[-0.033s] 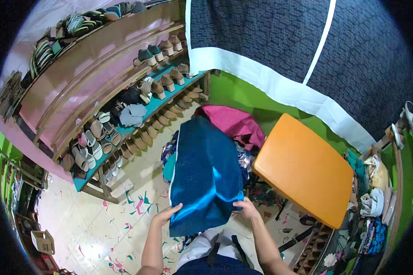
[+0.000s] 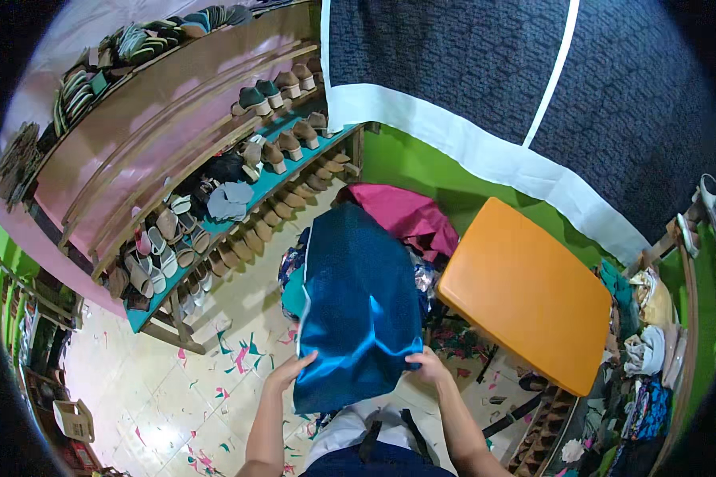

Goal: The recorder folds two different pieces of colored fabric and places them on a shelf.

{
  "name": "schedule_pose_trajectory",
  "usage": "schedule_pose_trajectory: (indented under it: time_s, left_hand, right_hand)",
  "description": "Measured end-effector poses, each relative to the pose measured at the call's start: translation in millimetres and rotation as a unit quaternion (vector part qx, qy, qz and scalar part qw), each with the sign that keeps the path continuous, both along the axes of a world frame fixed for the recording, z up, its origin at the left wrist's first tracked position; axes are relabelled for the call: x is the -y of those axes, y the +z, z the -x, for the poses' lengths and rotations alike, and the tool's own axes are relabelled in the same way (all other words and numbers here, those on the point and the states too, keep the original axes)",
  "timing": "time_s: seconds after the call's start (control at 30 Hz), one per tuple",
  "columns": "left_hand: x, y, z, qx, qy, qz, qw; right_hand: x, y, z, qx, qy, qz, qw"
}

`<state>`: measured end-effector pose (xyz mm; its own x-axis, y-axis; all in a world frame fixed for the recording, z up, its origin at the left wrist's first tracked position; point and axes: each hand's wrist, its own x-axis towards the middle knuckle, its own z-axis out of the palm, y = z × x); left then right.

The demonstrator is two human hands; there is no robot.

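A dark blue sheet of shiny material point(image 2: 358, 294) with a pale left edge stretches out in front of me. Its far part lies over a heap of bundled cloth point(image 2: 293, 294). My left hand point(image 2: 293, 370) pinches the sheet's left edge near the close end. On the opposite edge, my right hand point(image 2: 427, 366) grips the material between thumb and fingers. The close end hangs just above my lap, with bright folds running between the hands. Behind it, a crumpled pink sheet point(image 2: 406, 215) rests on the same heap.
At the right stands an orange-topped table point(image 2: 529, 298). A wooden rack point(image 2: 294, 165) on the left carries several shoes and shoe lasts. Colourful scraps point(image 2: 243, 358) litter the tiled floor. Piled fabrics point(image 2: 644, 350) and a rack of brown pieces point(image 2: 545, 433) sit at the lower right.
The near part of the blue sheet has shifted slightly, and its shiny folds look different. Both hands keep their grip in almost the same place.
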<state>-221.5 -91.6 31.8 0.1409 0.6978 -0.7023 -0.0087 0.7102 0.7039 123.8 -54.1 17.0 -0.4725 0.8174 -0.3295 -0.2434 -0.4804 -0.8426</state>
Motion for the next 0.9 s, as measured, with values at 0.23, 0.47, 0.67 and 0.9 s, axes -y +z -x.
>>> schedule_pose_trajectory:
  time_s: [0.23,0.47,0.67,0.9]
  left_hand:
    - [26,39,-48,0.008,0.109,-0.114,0.987]
    - [120,60,-83,0.1,0.104,-0.172,0.974]
    - [183,75,-168,0.034,-0.068,-0.199,0.977]
    - [196,85,-272,-0.063,-0.26,-0.256,0.929]
  right_hand:
    - [34,19,-38,0.004,-0.102,0.224,0.969]
    - [116,59,-99,-0.007,-0.074,0.006,0.997]
    - [208,85,-180,0.128,-0.096,0.085,0.983]
    - [270,72,-239,0.087,-0.236,-0.068,0.965]
